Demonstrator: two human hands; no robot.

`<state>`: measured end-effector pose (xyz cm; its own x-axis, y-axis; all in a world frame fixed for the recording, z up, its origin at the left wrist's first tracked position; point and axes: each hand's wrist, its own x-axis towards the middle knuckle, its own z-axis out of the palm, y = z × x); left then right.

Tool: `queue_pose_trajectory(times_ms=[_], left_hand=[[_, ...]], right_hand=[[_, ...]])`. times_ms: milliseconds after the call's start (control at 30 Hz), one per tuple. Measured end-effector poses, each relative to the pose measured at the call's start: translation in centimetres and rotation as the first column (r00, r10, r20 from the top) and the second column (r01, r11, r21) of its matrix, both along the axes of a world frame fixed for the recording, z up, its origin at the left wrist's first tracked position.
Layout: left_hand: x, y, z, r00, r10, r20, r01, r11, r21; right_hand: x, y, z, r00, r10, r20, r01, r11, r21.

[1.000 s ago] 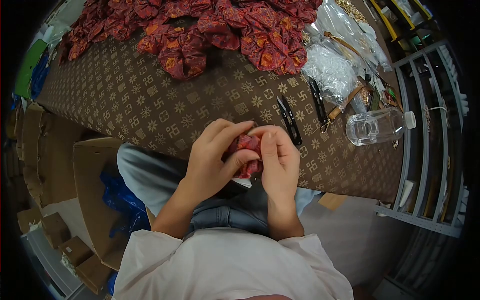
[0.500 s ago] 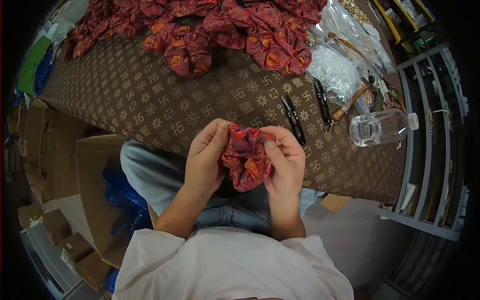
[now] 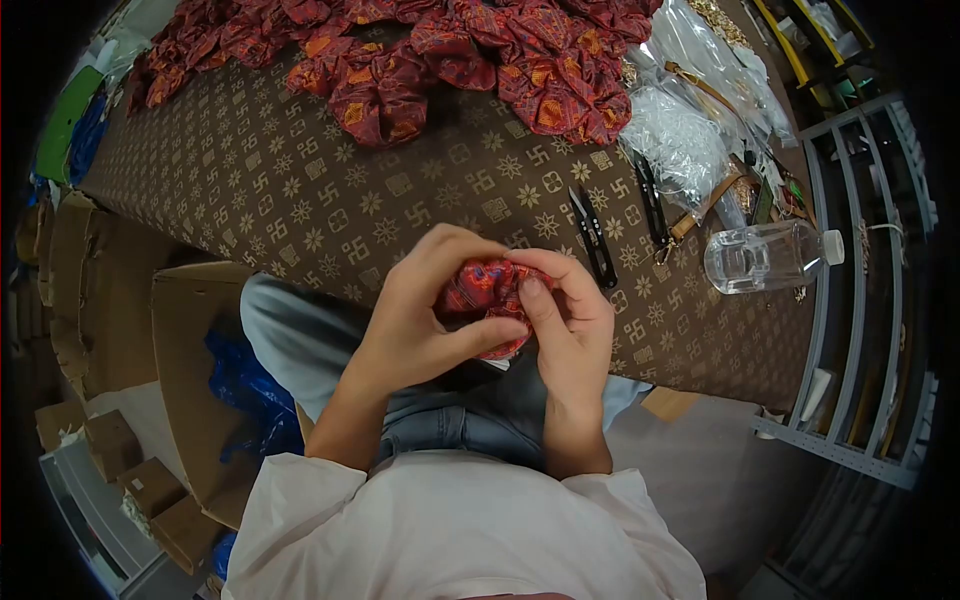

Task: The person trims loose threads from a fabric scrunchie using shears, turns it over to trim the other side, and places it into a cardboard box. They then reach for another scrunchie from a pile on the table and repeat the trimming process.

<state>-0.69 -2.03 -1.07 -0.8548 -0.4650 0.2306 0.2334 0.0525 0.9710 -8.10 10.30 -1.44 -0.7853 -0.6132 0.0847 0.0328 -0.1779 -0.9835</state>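
Between my hands, above my lap, is a red patterned fabric scrunchie point(image 3: 478, 288). My left hand point(image 3: 412, 310) curls round its left side, with the thumb across the lower front. My right hand point(image 3: 568, 335) pinches the right side between thumb and fingers. Part of the scrunchie is hidden behind the fingers, and a small white bit, too small to name, shows under it. On the table, right of my right hand, lies a pair of black thread snips point(image 3: 594, 240). Many similar scrunchies point(image 3: 560, 80) are heaped along the far side.
A second black tool point(image 3: 650, 200) lies beside a bag of clear plastic bits point(image 3: 675, 140). A clear bottle point(image 3: 765, 258) rests on its side on the patterned tablecloth point(image 3: 430, 185). Cardboard boxes point(image 3: 185, 330) stand at left, a metal rack point(image 3: 850, 270) at right.
My left hand has shifted round the scrunchie, its thumb now over the lower front and its fingers over the top. The scrunchie is bunched smaller and more covered.
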Motion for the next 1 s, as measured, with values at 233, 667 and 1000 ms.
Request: queue_pose_trajectory(times_ms=[233, 667, 1000], left_hand=[[-0.1, 1.6, 0.2, 0.96, 0.218, 0.173, -0.244, 0.959, 0.145], [0.3, 0.8, 0.0, 0.976, -0.176, -0.125, 0.163, 0.223, 0.961], [0.9, 1.3, -0.8, 0.976, -0.15, -0.16, 0.177, 0.108, 0.978]], right_hand=[[1.8, -0.1, 0.9, 0.701, -0.168, -0.693, 0.293, 0.954, 0.066], [0.8, 0.4, -0.1, 0.923, -0.001, 0.385, 0.133, 0.939, -0.318], [0.5, 0.1, -1.9, 0.58, 0.368, 0.726, 0.241, 0.774, -0.585]])
